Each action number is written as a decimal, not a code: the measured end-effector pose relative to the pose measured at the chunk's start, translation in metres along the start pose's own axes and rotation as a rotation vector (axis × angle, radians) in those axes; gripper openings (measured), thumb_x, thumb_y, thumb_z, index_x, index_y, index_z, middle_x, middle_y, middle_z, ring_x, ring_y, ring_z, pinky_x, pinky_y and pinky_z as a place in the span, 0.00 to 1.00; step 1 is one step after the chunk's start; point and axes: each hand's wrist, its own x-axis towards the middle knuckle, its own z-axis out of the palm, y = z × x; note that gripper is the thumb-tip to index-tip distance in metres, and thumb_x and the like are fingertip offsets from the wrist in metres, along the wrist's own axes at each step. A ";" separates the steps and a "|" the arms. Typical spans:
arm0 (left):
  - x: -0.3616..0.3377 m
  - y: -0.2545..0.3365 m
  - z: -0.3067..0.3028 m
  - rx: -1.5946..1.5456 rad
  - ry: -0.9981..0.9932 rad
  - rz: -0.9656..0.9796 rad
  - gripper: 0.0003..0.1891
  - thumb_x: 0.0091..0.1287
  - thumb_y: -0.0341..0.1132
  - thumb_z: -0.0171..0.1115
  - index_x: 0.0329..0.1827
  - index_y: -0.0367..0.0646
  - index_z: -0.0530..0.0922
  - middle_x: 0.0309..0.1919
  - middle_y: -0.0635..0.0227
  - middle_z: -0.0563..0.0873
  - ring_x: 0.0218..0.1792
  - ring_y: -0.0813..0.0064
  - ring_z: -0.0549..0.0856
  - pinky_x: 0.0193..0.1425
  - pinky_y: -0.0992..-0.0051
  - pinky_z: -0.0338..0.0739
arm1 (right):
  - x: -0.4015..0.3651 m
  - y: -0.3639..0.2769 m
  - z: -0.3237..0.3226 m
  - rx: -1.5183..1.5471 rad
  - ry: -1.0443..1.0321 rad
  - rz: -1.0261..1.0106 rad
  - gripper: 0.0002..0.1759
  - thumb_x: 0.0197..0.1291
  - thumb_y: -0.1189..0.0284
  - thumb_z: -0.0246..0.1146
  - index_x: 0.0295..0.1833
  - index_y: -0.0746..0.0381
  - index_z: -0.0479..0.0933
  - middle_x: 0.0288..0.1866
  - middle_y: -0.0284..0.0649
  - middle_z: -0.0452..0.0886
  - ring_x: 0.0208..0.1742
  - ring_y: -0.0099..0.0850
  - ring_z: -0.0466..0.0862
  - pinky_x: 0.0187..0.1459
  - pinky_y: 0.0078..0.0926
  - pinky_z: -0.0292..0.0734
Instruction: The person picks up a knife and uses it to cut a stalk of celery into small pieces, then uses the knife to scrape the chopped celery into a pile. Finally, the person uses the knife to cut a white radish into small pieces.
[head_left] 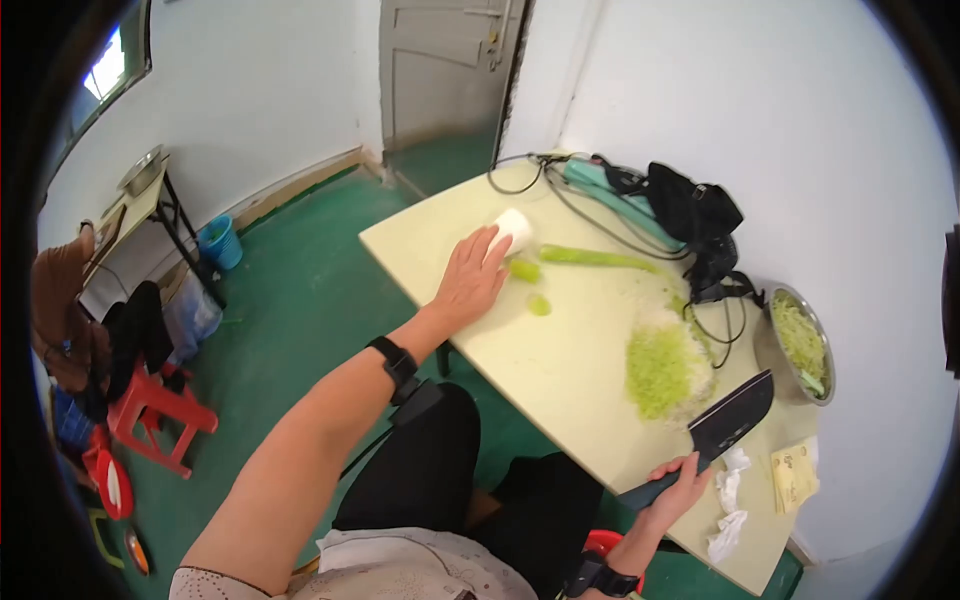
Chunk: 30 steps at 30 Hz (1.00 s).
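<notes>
My left hand (470,279) reaches over the table's left part, its fingers against a white roll (512,230); whether they grip it is unclear. Short green pieces (524,269) lie just right of the fingertips, and a long green stalk (600,259) lies beyond them. My right hand (674,492) is wrapped round the dark handle of a black cleaver (733,414) near the table's front edge, its blade pointing up and right. Behind the blade spreads a heap of finely chopped green bits (660,371).
A metal bowl (824,389) of shredded green stands at the table's right edge. Black straps (692,205) and cables lie at the back. Crumpled tissues (728,535) and a yellow packet (794,476) are at the right. Another person (62,310) sits far left by a red stool (160,405).
</notes>
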 end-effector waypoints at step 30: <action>0.032 0.036 0.036 -0.442 -0.947 -0.259 0.15 0.48 0.33 0.65 0.40 0.40 0.79 0.39 0.56 0.79 0.45 0.56 0.79 0.46 0.65 0.74 | -0.003 0.002 -0.001 -0.038 -0.067 0.006 0.07 0.66 0.71 0.53 0.44 0.60 0.63 0.18 0.33 0.65 0.13 0.24 0.67 0.14 0.21 0.64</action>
